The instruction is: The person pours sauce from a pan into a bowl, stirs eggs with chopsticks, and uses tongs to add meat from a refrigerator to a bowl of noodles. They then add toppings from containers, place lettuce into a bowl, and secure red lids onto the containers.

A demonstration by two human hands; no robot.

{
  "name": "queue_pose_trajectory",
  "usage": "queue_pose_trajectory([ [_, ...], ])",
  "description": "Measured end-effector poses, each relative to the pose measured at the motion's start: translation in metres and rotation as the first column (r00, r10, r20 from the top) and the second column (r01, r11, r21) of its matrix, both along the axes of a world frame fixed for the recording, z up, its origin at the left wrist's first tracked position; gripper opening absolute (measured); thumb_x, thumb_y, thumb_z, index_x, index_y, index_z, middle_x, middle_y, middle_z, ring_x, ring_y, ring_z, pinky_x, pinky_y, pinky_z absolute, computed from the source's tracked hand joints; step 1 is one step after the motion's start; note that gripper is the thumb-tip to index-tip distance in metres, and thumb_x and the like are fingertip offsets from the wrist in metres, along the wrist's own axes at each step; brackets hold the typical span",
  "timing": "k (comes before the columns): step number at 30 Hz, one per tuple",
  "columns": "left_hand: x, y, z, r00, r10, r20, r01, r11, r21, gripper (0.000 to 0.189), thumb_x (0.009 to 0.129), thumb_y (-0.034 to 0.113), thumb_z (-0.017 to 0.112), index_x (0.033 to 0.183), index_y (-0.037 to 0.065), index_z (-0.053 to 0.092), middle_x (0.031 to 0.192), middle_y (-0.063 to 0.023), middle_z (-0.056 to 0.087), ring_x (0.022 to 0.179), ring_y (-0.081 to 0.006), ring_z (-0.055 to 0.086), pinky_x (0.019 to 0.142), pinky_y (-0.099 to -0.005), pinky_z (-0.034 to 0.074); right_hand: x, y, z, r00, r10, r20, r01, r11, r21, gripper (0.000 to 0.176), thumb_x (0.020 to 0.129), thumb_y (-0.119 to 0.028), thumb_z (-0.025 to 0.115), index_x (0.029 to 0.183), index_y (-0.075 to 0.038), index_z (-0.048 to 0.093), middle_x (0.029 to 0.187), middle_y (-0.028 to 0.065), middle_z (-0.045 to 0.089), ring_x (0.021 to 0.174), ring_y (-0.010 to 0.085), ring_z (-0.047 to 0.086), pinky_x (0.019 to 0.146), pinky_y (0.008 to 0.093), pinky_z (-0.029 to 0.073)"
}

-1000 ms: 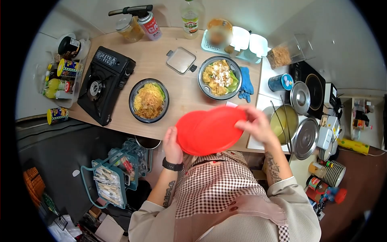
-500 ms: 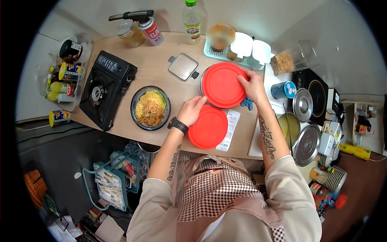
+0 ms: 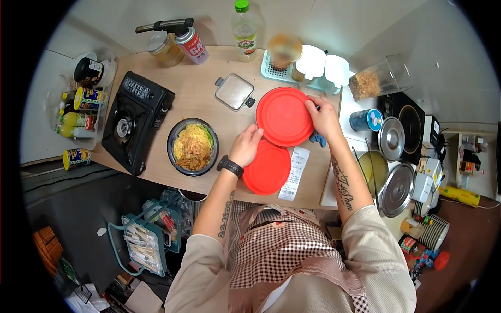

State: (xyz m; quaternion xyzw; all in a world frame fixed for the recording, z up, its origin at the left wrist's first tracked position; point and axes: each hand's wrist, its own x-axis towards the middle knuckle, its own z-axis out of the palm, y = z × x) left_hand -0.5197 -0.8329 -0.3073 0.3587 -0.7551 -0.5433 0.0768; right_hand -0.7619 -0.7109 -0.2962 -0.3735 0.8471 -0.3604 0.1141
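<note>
A round red lid (image 3: 284, 116) lies between my hands over the middle of the table. My right hand (image 3: 324, 117) grips its right edge, with the thumb on top. At its lower left edge is my left hand (image 3: 245, 146), fingers closed against the rim. Whatever sits under this lid is hidden now. A second red lid (image 3: 266, 169) lies just below, partly covered by the first. Beside it rests a printed paper slip (image 3: 295, 175). To the left of my left hand stands a dark bowl (image 3: 171, 156) of noodles with shredded toppings (image 3: 193, 148).
A black portable gas stove (image 3: 136, 122) stands at the left. Behind are a clear-lidded box (image 3: 235, 92), a torch canister (image 3: 194, 47), a green-capped bottle (image 3: 245, 36) and white-lidded jars (image 3: 311, 61). Pots and a metal lid (image 3: 397, 189) crowd the right side.
The upper red lid has shifted slightly left and down, and the dark rim that showed at its left is covered. Both hands still hold its edge. The view has tilted a little.
</note>
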Motion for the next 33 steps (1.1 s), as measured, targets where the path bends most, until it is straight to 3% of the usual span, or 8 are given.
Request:
queue_pose_trajectory([
  [3, 0.001, 0.002, -0.025, 0.992, 0.061, -0.112, -0.051, 0.995, 0.087, 0.030, 0.102, 0.028, 0.051, 0.091, 0.000, 0.052, 0.072, -0.0192, 0.056, 0.069, -0.0336, 0.056, 0.067, -0.0416, 0.045, -0.017, -0.001, -0.013, 0.843, -0.058, 0.535, 0.094, 0.995, -0.040, 0.028, 0.094, -0.018, 0.062, 0.111, 0.004, 0.069, 0.088, 0.0158, 0.071, 0.081, 0.0202, 0.066, 0.077, 0.0325, 0.052],
  [9, 0.009, 0.003, -0.010, 0.997, 0.030, -0.072, -0.022, 0.993, 0.118, 0.030, 0.102, 0.026, 0.052, 0.089, -0.001, 0.052, 0.074, -0.0184, 0.057, 0.068, -0.0299, 0.055, 0.068, -0.0385, 0.046, -0.041, -0.003, -0.018, 0.718, -0.001, 0.696, -0.035, 0.999, 0.038, 0.025, 0.092, -0.015, 0.062, 0.107, 0.004, 0.070, 0.091, 0.0142, 0.073, 0.081, 0.0167, 0.066, 0.075, 0.0307, 0.051],
  [13, 0.012, -0.003, -0.006, 1.000, 0.003, -0.031, 0.001, 0.993, 0.120, 0.033, 0.103, 0.030, 0.048, 0.092, -0.001, 0.054, 0.083, -0.0233, 0.062, 0.079, -0.0387, 0.062, 0.073, -0.0424, 0.048, -0.044, -0.044, 0.041, 0.917, 0.252, 0.308, -0.327, 0.919, 0.222, 0.036, 0.091, -0.026, 0.059, 0.117, -0.003, 0.068, 0.103, 0.0204, 0.071, 0.093, 0.0303, 0.069, 0.084, 0.0368, 0.052],
  [18, 0.000, -0.018, 0.006, 0.998, -0.055, 0.041, 0.055, 0.998, 0.006, 0.033, 0.104, 0.031, 0.044, 0.101, 0.000, 0.053, 0.089, -0.0263, 0.064, 0.091, -0.0451, 0.062, 0.078, -0.0482, 0.047, -0.024, -0.117, 0.035, 0.698, 0.678, 0.229, -0.715, 0.648, 0.263, 0.029, 0.092, -0.022, 0.056, 0.109, -0.005, 0.071, 0.103, 0.0190, 0.071, 0.101, 0.0331, 0.067, 0.090, 0.0384, 0.051],
  [23, -0.002, -0.021, 0.013, 0.991, -0.095, 0.089, 0.096, 0.995, -0.001, 0.032, 0.103, 0.030, 0.045, 0.102, 0.000, 0.052, 0.089, -0.0261, 0.064, 0.090, -0.0453, 0.062, 0.078, -0.0484, 0.047, -0.022, -0.132, 0.034, 0.638, 0.682, 0.359, -0.770, 0.573, 0.281, 0.023, 0.093, -0.019, 0.056, 0.099, -0.005, 0.072, 0.094, 0.0148, 0.072, 0.090, 0.0276, 0.066, 0.084, 0.0373, 0.051],
  [26, 0.003, -0.018, 0.009, 0.997, -0.044, 0.057, 0.041, 0.998, 0.051, 0.030, 0.104, 0.027, 0.047, 0.094, -0.001, 0.053, 0.078, -0.0156, 0.062, 0.076, -0.0276, 0.061, 0.074, -0.0376, 0.048, -0.020, -0.135, 0.042, 0.587, 0.675, 0.446, -0.806, 0.542, 0.239, 0.020, 0.091, -0.020, 0.059, 0.093, -0.004, 0.071, 0.085, 0.0106, 0.069, 0.080, 0.0219, 0.062, 0.077, 0.0351, 0.049],
  [28, 0.002, -0.015, 0.013, 0.998, -0.021, 0.054, 0.017, 0.997, 0.080, 0.030, 0.103, 0.027, 0.047, 0.094, -0.001, 0.054, 0.078, -0.0150, 0.062, 0.075, -0.0266, 0.061, 0.074, -0.0368, 0.048, -0.019, -0.141, 0.043, 0.537, 0.705, 0.464, -0.843, 0.461, 0.275, 0.020, 0.091, -0.020, 0.060, 0.092, -0.003, 0.070, 0.084, 0.0086, 0.068, 0.080, 0.0194, 0.061, 0.077, 0.0340, 0.049],
  [33, 0.011, -0.007, -0.002, 1.000, 0.014, 0.026, -0.017, 0.995, 0.103, 0.030, 0.104, 0.026, 0.047, 0.094, -0.001, 0.054, 0.078, -0.0142, 0.062, 0.074, -0.0256, 0.060, 0.072, -0.0366, 0.048, -0.009, -0.149, 0.032, 0.500, 0.755, 0.424, -0.862, 0.388, 0.326, 0.020, 0.089, -0.023, 0.062, 0.090, -0.004, 0.069, 0.082, 0.0123, 0.067, 0.078, 0.0249, 0.061, 0.076, 0.0350, 0.049],
])
